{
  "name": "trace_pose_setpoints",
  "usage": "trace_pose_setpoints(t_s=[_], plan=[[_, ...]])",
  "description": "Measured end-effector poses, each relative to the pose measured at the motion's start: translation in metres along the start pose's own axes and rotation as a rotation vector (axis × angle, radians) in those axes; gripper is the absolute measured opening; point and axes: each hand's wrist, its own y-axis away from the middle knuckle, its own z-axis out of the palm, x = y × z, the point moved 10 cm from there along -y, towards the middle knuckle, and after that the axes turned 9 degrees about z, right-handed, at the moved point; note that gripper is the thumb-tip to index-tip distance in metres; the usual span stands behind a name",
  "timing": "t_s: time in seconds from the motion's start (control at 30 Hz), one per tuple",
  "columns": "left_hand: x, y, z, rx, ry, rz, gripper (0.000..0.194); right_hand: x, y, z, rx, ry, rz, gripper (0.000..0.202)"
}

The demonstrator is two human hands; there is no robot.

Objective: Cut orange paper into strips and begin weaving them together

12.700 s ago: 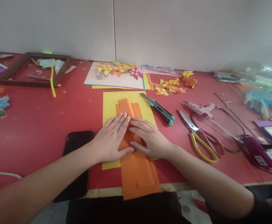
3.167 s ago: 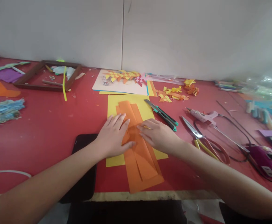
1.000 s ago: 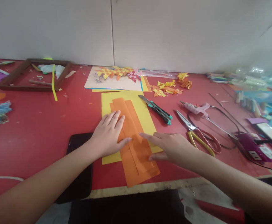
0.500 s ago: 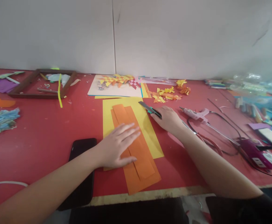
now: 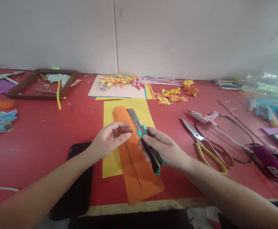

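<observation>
My right hand (image 5: 161,144) is closed round the black and green handle of a utility knife (image 5: 150,152). Its long grey blade points up and away over the papers; the knife's outline looks doubled, and I cannot tell whether a second one lies beside it. My left hand (image 5: 111,138) hovers left of the knife, fingers loosely curled, thumb apart, holding nothing. Beneath both hands lies a folded orange paper strip (image 5: 131,171), on top of a yellow sheet (image 5: 111,163). Scissors (image 5: 204,143) with yellow and red handles rest to the right.
A black phone (image 5: 73,187) lies at the near left edge. Beyond the scissors are a pink glue gun (image 5: 205,118) and a purple device (image 5: 269,162) with cords. Woven paper pieces (image 5: 119,81), orange and yellow scraps (image 5: 171,95) and a brown frame (image 5: 22,95) sit near the wall.
My left hand has lifted off the orange paper, its fingers curling. My right hand has brought the utility knife left and nearer, over the paper, uncovering the scissors.
</observation>
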Motion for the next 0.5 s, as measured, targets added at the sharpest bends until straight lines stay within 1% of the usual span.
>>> trace_pose_setpoints(t_s=[0.1,0.2,0.33,0.5], plan=[[0.008,-0.002,0.0,0.009,0.167,0.042,0.025,0.011,0.005,0.016,-0.076,-0.044,0.004,0.032],[0.016,-0.002,0.002,-0.018,0.243,0.08,0.018,0.014,0.01,0.023,-0.101,-0.03,-0.035,0.032],[0.018,-0.002,0.0,0.006,0.298,0.088,0.015,0.013,0.014,0.026,-0.105,0.002,-0.057,0.029],[0.019,-0.002,-0.002,0.028,0.297,0.102,0.016,0.012,0.016,0.026,-0.105,0.029,-0.067,0.027]])
